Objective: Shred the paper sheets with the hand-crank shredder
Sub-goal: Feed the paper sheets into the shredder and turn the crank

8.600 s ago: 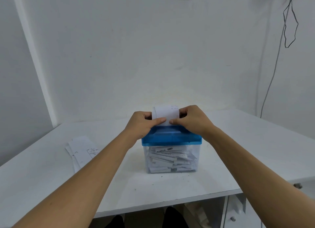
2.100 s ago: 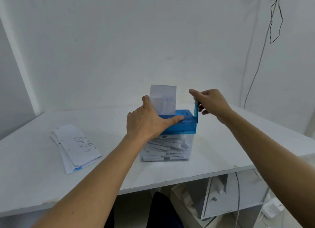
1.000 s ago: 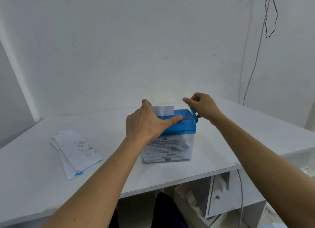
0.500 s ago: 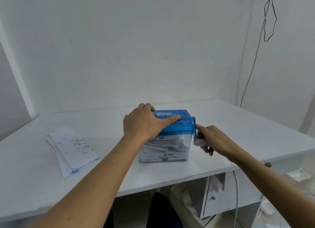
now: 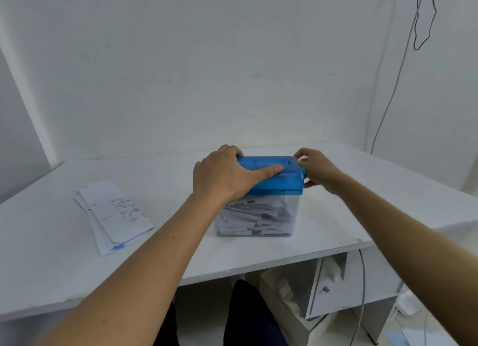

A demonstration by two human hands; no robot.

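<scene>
**White worktop, shredder braced for cranking**

White walls close round a pale worktop point(image 5: 258, 255) in our head view. The shredder point(image 5: 274, 180) stands near the front edge, right of centre. Our left hand point(image 5: 222, 177) grips the blue lid, fingers curled over its far left corner and thumb laid flat along the top. We judge that this pins the light box so the turning cannot drag it. Our right hand point(image 5: 318, 169), blurred, is curled round the crank point(image 5: 304, 173) at the lid's right end, pinching what looks like its pale knob. No sheet shows in the slot, and cut strips point(image 5: 253, 219) fill much of the clear bin below. The paper sheets point(image 5: 116, 213) yet to be shredded lie stacked well apart on the left. We judge they sit there so the left hand can reach them for the next feed.
</scene>
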